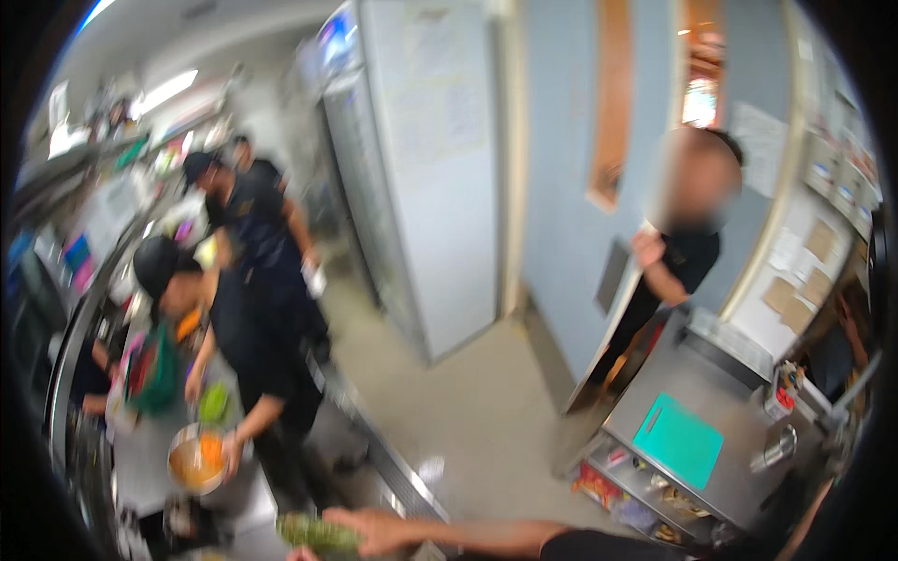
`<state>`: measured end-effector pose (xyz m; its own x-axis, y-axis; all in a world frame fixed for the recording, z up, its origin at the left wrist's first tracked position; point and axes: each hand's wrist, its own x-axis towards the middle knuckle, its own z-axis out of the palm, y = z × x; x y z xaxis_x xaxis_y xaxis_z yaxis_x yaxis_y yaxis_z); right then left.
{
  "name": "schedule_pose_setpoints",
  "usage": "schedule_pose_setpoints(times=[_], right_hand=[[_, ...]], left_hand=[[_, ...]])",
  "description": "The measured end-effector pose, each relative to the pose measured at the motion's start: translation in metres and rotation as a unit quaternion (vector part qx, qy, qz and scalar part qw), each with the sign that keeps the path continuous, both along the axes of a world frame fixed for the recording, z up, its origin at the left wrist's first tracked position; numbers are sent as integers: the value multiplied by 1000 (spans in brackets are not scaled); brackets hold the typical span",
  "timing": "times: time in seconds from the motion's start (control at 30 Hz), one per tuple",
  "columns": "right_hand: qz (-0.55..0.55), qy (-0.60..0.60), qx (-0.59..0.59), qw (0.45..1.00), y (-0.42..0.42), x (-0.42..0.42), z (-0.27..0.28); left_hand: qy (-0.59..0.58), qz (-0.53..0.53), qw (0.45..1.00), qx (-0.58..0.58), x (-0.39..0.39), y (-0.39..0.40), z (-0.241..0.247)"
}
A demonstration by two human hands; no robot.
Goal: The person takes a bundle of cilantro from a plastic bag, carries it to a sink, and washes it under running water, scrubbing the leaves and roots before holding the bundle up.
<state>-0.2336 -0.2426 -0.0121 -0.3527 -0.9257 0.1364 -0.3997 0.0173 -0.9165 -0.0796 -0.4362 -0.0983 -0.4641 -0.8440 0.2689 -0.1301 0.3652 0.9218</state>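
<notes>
From the lower right, my right arm in a black sleeve reaches left, and my right hand (375, 531) grips one end of a green, textured bundle (319, 534) that looks like vegetables; blur hides its exact kind. A small part of my left hand (302, 554) shows at the bottom edge, just below the bundle; its grip is hidden. Further left, a co-worker in a black cap holds the rim of a round metal bowl (197, 459) with orange contents on a steel counter (140, 484). A green item (214, 402) lies beside that bowl.
More co-workers stand along the counter at left. A tall white cabinet (435, 175) stands behind. At right, a person stands in the doorway by a blue door (561, 175). A steel table (736, 393) carries a teal cutting board (678, 440), with shelves of packaged goods beneath.
</notes>
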Motion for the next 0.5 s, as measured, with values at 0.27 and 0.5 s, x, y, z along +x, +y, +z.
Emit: schedule_pose_setpoints(times=[0.27,0.5], right_hand=[[116,-107,123,980,-64,50,-12],[295,-199,74,932,-170,130,-44]], left_hand=[[85,124,984,92,86,29,31],[15,377,925,34,206,50,16]])
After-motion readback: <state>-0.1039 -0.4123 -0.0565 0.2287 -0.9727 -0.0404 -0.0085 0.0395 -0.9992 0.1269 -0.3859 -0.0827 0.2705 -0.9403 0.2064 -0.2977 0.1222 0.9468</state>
